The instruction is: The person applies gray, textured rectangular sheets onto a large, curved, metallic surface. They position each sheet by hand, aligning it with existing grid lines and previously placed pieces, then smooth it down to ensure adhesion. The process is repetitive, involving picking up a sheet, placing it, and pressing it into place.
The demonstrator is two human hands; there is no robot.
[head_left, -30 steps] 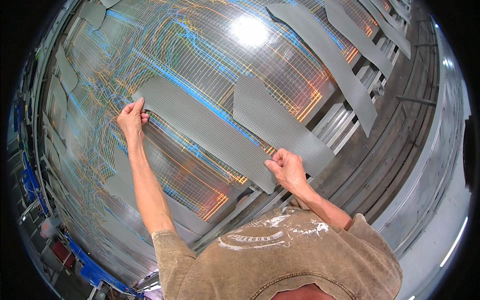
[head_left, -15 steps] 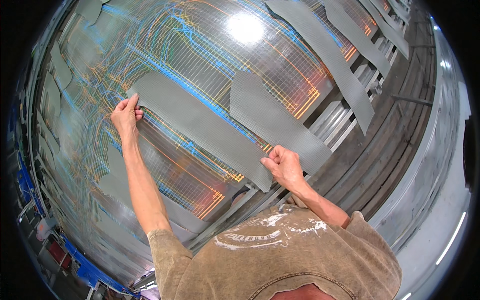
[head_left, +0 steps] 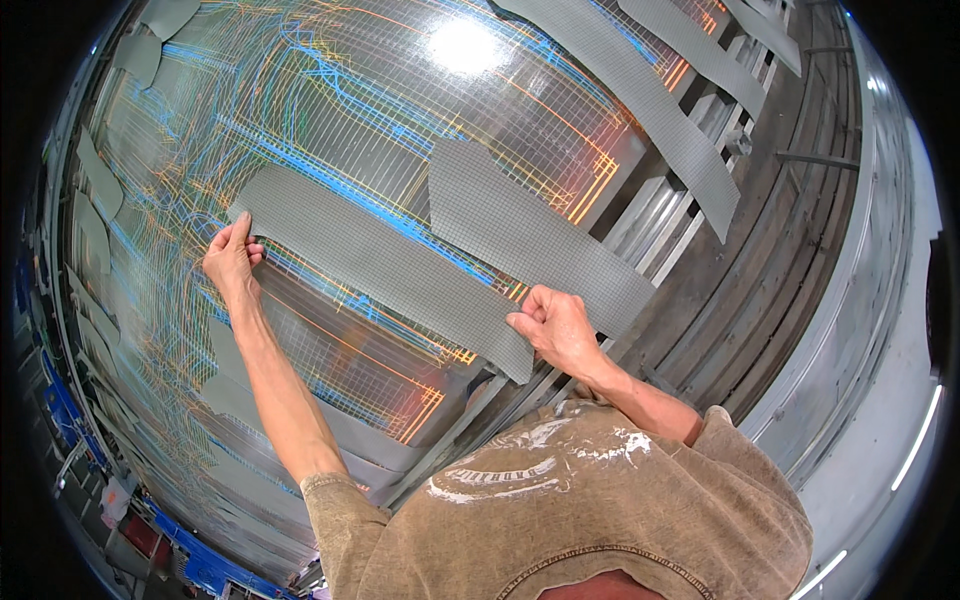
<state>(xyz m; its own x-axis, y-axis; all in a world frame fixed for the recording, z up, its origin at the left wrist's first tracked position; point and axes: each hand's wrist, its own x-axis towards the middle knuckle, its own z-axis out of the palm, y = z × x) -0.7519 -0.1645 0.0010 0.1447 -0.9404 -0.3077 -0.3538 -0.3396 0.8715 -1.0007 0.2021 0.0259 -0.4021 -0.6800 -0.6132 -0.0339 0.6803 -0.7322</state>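
**At the near edge of the line-patterned tabletop: two-handed grip on a gridded grey strip**

Nearest the body, the right hand [head_left: 558, 325] is narrowed to a thumb-and-finger pinch at the right edge of the gridded grey strip [head_left: 385, 265], just short of its near tip. The tip projects beyond the printed lines of the line-patterned tabletop [head_left: 370, 150] and over the metal rails [head_left: 462, 420]. Caution: this overhang could sag or snag on a rail if drawn sideways.

Along the middle, neither hand supports the strip; it could buckle or skew if the two pinches move unequally. To its right, the angular gridded sheet [head_left: 530, 230] lies close by; a rightward swing of the near end could overlap or nudge it.

At the far end, the left hand [head_left: 233, 258] pinches the strip's left corner. A single-corner grip could let the opposite corner curl or trail.

Orientation: the long axis runs diagonally, from the blunt, rounded far end at upper left to the tapered tip at lower right, roughly parallel to the blue line band [head_left: 330, 190]. Clearance beneath the strip cannot be determined.
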